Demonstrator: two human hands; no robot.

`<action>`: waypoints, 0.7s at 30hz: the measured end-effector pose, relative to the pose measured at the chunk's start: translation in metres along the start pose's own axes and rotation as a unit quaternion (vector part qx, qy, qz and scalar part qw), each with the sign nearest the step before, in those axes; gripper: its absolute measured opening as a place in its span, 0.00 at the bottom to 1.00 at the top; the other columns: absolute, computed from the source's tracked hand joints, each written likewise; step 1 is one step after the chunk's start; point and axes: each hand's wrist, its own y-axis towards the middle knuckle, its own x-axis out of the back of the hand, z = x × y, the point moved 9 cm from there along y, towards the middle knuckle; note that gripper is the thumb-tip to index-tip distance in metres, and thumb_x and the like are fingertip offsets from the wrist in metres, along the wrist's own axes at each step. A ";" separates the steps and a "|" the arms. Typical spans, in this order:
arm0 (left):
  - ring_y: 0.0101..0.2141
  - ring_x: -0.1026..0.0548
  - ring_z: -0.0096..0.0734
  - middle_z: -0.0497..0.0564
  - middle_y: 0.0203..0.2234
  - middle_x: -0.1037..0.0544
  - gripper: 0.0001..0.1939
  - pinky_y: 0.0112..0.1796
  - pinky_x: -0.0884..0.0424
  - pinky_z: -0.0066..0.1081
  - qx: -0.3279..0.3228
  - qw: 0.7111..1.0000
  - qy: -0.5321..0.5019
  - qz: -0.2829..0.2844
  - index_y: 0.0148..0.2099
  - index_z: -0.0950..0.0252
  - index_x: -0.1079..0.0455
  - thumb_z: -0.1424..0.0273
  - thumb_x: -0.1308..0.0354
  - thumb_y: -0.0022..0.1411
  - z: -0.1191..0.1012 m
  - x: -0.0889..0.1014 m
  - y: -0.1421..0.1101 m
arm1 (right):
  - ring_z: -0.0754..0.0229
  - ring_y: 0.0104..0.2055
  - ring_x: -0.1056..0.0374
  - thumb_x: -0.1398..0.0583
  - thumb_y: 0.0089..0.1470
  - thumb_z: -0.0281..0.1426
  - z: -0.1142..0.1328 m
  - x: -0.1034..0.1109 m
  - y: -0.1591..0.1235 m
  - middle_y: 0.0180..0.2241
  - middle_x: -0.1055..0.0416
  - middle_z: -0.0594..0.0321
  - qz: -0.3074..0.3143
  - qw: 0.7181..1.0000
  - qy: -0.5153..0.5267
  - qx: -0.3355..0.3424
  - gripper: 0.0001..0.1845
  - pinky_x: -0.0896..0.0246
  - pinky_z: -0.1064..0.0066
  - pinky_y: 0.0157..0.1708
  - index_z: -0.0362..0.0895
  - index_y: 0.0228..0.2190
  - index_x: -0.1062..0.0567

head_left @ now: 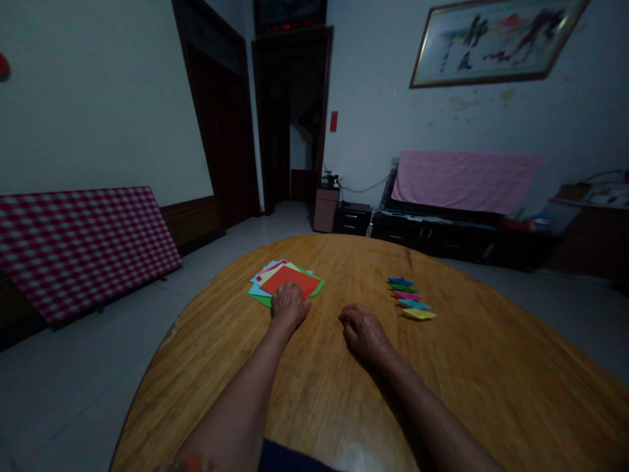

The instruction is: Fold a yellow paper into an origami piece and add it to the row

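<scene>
Bare forearms (240, 393) cross the round wooden desk (334, 393). The left grip (290, 303) lies on the red sheet (299, 278) topping a fanned paper stack (258, 290); it's too dim to tell whether it pinches. The right grip (364, 330), released, rests near five folded paper boats (409, 296).

That rounded wooden table (358, 262) over there carries a splayed pile of coloured paper sheets (289, 273), red uppermost, and, well apart from it, a row of five small folded papers (409, 295): blue, green, pink, light blue, yellow
</scene>
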 end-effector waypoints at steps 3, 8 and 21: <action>0.45 0.31 0.43 0.60 0.40 0.27 0.13 0.46 0.37 0.36 -0.005 1.000 0.016 -0.012 0.42 0.68 0.29 0.67 0.48 0.57 -0.003 -0.001 -0.001 | 0.57 0.39 0.34 0.48 0.51 0.22 0.000 0.000 0.000 0.36 0.29 0.55 -0.004 1.000 -0.001 0.004 0.12 0.39 0.67 0.42 0.41 0.32 0.26; 0.43 0.30 0.42 0.59 0.39 0.26 0.13 0.43 0.37 0.36 0.000 1.000 0.018 -0.007 0.40 0.67 0.28 0.67 0.51 0.60 -0.004 -0.003 0.000 | 0.58 0.39 0.34 0.48 0.51 0.22 -0.001 0.000 0.000 0.36 0.29 0.55 0.000 1.000 -0.002 0.000 0.12 0.39 0.68 0.42 0.41 0.32 0.26; 0.37 0.28 0.36 0.55 0.34 0.24 0.13 0.40 0.37 0.31 -0.103 0.993 -0.054 0.024 0.35 0.65 0.26 0.68 0.51 0.62 -0.037 0.013 0.001 | 0.53 0.48 0.35 0.47 0.53 0.27 -0.018 0.026 0.003 0.47 0.33 0.49 -0.105 0.993 0.013 -0.054 0.20 0.38 0.61 0.47 0.42 0.48 0.33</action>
